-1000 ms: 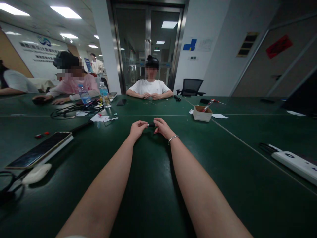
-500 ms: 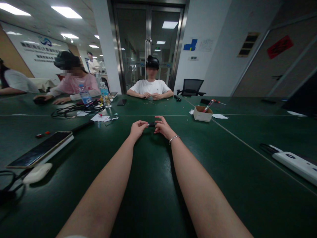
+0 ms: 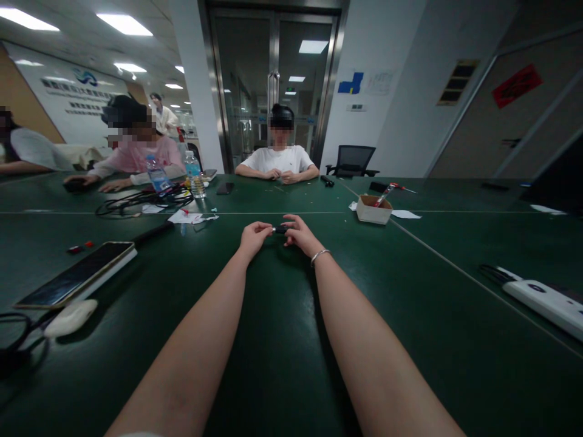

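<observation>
Between my two hands, just above the green table [image 3: 282,340], is a small black piece with a silver end [image 3: 280,229]; it is too small to tell its kind. My left hand [image 3: 254,237] pinches the silver end between thumb and fingertips. From the other side, my right hand [image 3: 301,235] grips the black end, some of its fingers raised and apart. A silver bracelet [image 3: 320,257] circles my right wrist. Parts of the piece are hidden behind my fingers.
Left of my arms lie a phone [image 3: 77,273] on a white box, a white rounded case [image 3: 71,318] and cables [image 3: 136,200]. Two bottles [image 3: 195,176] stand beyond. To the right are a small open box [image 3: 374,210] and a white power strip [image 3: 542,297]. A person [image 3: 280,161] sits opposite.
Both my hands stay nearly still with the black piece between them. The view has shifted very slightly. In the background a standing person has moved a little to the left.
</observation>
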Tool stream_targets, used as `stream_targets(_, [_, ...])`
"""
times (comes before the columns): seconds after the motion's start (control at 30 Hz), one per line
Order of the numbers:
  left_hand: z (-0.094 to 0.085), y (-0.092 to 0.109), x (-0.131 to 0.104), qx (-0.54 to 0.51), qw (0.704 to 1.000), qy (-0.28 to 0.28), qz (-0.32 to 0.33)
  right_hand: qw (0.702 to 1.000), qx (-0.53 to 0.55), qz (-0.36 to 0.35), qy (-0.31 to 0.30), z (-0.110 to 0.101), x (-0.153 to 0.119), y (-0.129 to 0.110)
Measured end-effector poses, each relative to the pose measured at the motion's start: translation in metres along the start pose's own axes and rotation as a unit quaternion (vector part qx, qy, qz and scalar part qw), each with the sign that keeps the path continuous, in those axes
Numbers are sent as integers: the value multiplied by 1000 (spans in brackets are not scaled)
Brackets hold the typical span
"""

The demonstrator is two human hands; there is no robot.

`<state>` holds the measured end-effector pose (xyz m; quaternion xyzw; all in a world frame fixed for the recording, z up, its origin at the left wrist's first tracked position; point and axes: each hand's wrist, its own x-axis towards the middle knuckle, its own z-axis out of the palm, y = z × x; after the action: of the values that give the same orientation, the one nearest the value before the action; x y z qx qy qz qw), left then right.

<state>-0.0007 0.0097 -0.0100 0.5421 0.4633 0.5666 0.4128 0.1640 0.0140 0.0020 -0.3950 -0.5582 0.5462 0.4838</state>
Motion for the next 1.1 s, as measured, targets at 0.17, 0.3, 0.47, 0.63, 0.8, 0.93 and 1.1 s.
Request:
stream_targets(0.17, [1,2,0,1,1000,8,-4,1000,3,22,5,0,1,0])
stream_targets(0.3, [1,4,-2,6,1000,14,-6,1000,14,7,1,0,0,-1])
stream_targets(0.47, [1,5,-3,8,1000,17,-8,1000,9,15,-9,-1,-1,-1])
stream_targets(0.63, [0,4,-2,2,1000,18,-5,1000,15,14,-1,-1,0,0])
stream_targets(0.8, [0,4,-2,-2,1000,10,-4,1000,10,15,-4,0,1,-1])
stream_targets(0.93, [1,4,-2,-1,1000,17,-6,1000,11,21,2,0,1,0])
stream_targets(1.1, [2,4,-2,8,1000,16,-14,1000,9,11,-4,-1,0,1])
